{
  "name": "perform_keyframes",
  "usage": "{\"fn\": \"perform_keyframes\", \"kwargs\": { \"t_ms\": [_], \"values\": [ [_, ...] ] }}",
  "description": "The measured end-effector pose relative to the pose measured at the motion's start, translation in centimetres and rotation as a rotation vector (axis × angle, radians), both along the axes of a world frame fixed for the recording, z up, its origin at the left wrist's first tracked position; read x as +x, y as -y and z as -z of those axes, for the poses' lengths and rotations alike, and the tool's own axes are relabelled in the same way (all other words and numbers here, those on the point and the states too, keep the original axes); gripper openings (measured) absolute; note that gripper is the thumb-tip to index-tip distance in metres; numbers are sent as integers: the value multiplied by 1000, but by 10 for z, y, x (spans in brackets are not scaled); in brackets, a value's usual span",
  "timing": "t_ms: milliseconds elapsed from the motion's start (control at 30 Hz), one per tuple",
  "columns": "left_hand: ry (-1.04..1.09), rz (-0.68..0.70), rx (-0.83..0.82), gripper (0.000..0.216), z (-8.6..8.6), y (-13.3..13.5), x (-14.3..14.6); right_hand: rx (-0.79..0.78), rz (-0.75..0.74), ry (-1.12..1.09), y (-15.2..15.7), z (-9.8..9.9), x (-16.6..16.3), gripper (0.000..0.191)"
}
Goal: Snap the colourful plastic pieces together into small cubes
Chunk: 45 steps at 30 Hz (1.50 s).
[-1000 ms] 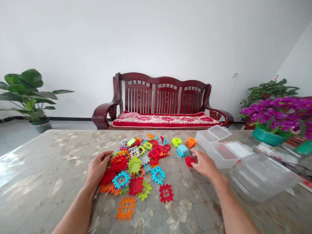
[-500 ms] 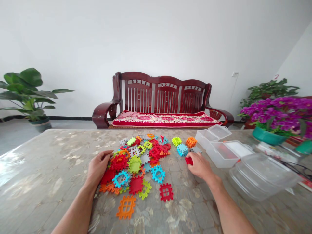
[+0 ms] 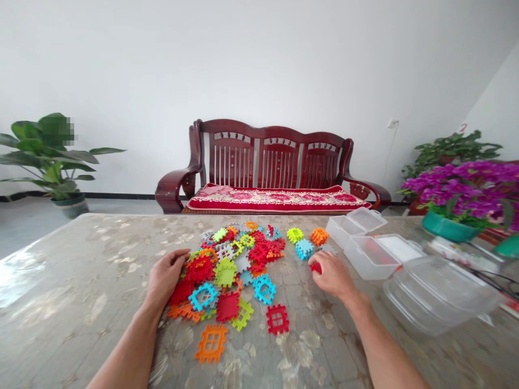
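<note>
A heap of flat, toothed plastic building tiles (image 3: 233, 265) in red, orange, green, blue and grey lies in the middle of the marble-patterned table (image 3: 81, 292). My left hand (image 3: 164, 278) rests against the left edge of the heap, fingers curled on a red tile. My right hand (image 3: 330, 274) is closed around a small red tile block (image 3: 315, 266) to the right of the heap. Just beyond it stand a blue cube (image 3: 304, 249), a green cube (image 3: 294, 235) and an orange cube (image 3: 319, 236) built from tiles.
Open clear plastic boxes (image 3: 367, 246) and a clear lidded tub (image 3: 440, 294) sit at the right. A pot of purple flowers (image 3: 462, 202) stands at the right edge. A dark wooden bench (image 3: 271, 173) and a leafy plant (image 3: 48, 162) stand beyond the table.
My right hand drew back from beside the clear box, closed over the red tile block and lifted it slightly. The left hand stayed at the heap.
</note>
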State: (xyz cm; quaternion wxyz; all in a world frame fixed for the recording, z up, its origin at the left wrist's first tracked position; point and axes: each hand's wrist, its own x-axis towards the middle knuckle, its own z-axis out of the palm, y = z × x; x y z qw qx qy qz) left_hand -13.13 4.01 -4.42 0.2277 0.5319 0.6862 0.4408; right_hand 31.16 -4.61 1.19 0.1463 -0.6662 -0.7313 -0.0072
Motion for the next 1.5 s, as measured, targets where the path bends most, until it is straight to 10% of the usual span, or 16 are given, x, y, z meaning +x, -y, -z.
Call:
{"fn": "perform_keyframes", "kwargs": {
  "t_ms": [333,633,1000,1500],
  "values": [
    [-21,-11,1,35,-2,2,1,-67,-361,-342,5,18,-63,34],
    [7,-1,12,36,-4,4,4,-293,-490,-261,22,8,-73,100],
    [80,7,35,37,0,4,3,-131,-321,-442,2,34,-60,46],
    [-61,214,29,48,1,23,5,-67,-187,-310,3,29,-51,36]
  ]
}}
